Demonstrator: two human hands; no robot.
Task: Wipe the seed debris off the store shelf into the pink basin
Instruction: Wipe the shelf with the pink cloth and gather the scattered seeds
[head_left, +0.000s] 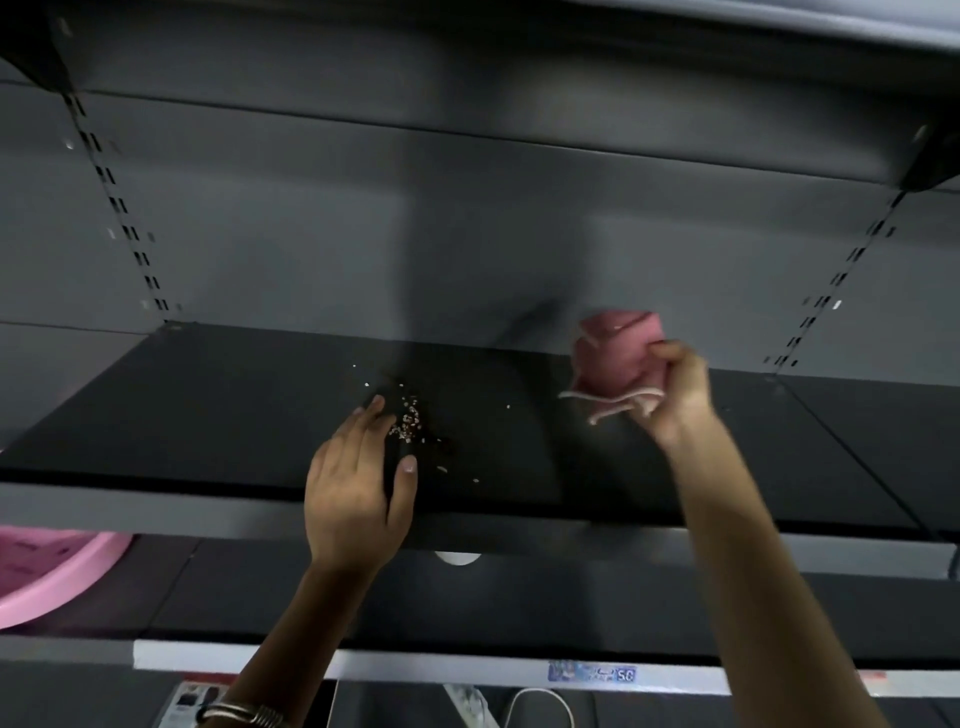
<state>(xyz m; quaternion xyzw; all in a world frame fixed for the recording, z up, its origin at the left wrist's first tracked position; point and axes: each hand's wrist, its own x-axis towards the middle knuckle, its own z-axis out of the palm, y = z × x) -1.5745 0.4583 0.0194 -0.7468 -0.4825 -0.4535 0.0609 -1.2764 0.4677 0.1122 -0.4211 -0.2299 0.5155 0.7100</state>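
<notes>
The round pink plastic basin (47, 571) sits on the lower shelf at far left, well apart from the debris; seeds swept over the front lip here would likely miss it. Left hand (358, 483), fingers straight and released, lies flat on the dark grey metal store shelf (208, 405), fingertips touching the pale seed debris (408, 423). Right hand (675, 389) clenches a bunched pink cloth (615, 358), raised off the shelf, right of the seeds.

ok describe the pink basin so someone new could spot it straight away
Start at the dark shelf with the seed debris. Drop below its front edge to the far left, where the pink basin shows partly. It is rounded and rigid, unlike the crumpled pink cloth.
</notes>
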